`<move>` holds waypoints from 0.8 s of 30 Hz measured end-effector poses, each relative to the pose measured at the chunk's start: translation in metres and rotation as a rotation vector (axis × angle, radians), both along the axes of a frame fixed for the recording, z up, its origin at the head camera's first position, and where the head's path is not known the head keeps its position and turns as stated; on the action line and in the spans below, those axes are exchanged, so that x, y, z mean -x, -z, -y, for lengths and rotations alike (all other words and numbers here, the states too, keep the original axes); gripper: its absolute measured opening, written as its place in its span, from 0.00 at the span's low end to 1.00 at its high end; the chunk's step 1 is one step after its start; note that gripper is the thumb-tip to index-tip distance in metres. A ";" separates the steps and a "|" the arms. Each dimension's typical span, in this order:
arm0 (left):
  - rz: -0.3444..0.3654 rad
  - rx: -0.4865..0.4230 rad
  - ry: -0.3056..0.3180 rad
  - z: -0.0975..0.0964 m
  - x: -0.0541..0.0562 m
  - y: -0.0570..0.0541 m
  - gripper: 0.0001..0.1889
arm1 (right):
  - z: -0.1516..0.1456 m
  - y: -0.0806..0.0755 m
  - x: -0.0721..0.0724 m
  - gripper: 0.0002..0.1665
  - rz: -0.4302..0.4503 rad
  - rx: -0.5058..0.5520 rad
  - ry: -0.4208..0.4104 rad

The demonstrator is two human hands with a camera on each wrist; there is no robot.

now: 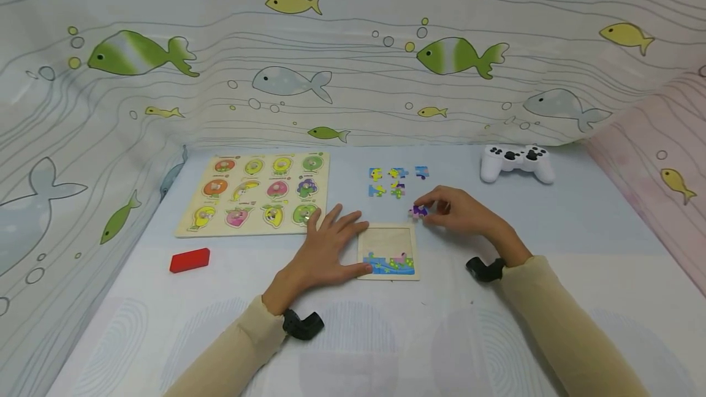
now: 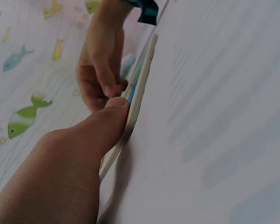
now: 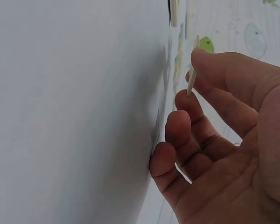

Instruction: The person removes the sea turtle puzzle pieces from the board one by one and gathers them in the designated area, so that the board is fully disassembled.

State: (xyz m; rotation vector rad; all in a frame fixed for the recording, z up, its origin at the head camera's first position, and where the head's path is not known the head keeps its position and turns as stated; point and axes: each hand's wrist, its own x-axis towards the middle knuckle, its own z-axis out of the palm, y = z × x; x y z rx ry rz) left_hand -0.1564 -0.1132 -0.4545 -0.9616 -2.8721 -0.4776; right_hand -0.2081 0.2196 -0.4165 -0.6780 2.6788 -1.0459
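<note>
My right hand [image 1: 460,212] pinches a purple jigsaw piece [image 1: 418,211] between thumb and fingers, just beyond the upper right corner of a small wooden puzzle tray [image 1: 416,250]. Edge-on, the piece [image 3: 192,83] shows as a thin strip in the right wrist view. My left hand [image 1: 325,255] lies with spread fingers at the tray's left side, its thumb on the lower left edge. Joined blue, green and pink pieces [image 1: 388,267] fill the tray's bottom; bare wood shows above them. Several loose jigsaw pieces [image 1: 377,190] lie in rows behind the tray.
A large wooden fruit board [image 1: 259,195] lies at the back left, close to my left fingertips. In front of it is a red block [image 1: 190,260]. A white game controller [image 1: 515,164] stands at the back right, near the fish-patterned cloth wall [image 1: 353,48].
</note>
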 end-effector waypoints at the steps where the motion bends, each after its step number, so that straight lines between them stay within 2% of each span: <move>1: 0.001 0.001 0.000 0.000 0.000 0.000 0.43 | -0.001 0.000 0.001 0.21 0.000 -0.003 0.000; 13: -0.006 0.000 -0.003 -0.001 -0.001 -0.001 0.43 | -0.011 -0.005 0.017 0.22 0.014 -0.059 0.034; 24: 0.003 0.001 -0.002 0.000 -0.001 -0.001 0.44 | -0.014 -0.003 0.030 0.23 0.017 -0.099 0.052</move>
